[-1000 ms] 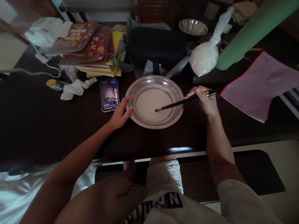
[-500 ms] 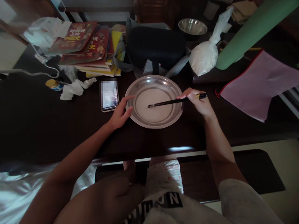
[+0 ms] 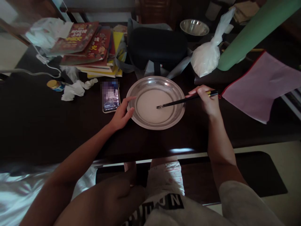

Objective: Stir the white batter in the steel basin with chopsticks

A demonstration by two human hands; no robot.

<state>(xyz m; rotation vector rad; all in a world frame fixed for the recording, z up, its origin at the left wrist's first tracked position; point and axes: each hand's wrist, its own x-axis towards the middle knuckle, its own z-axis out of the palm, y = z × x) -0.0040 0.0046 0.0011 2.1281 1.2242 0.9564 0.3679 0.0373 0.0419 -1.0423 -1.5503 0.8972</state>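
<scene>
A shallow steel bowl [image 3: 178, 94] with pale whitish liquid in it sits on the dark table [image 3: 35, 125]. My left hand [image 3: 121, 114] rests against the bowl's left rim, thumb and fingers spread along it. My right hand [image 3: 207, 100] grips a pair of black chopsticks [image 3: 181, 101] beside the bowl's right rim. Their tips dip into the liquid right of the bowl's middle.
A lit phone [image 3: 110, 97] lies just left of the bowl. Behind it are stacked books [image 3: 89, 47], crumpled tissue [image 3: 75, 89], a small jar [image 3: 53, 84], a black case [image 3: 157, 47], a white plastic bag [image 3: 208, 53], a steel bowl [image 3: 194, 27], a green roll [image 3: 251, 31] and a pink cloth [image 3: 263, 84].
My right hand swept the chopsticks leftward across the liquid, then back to the right. The left hand stayed on the rim.
</scene>
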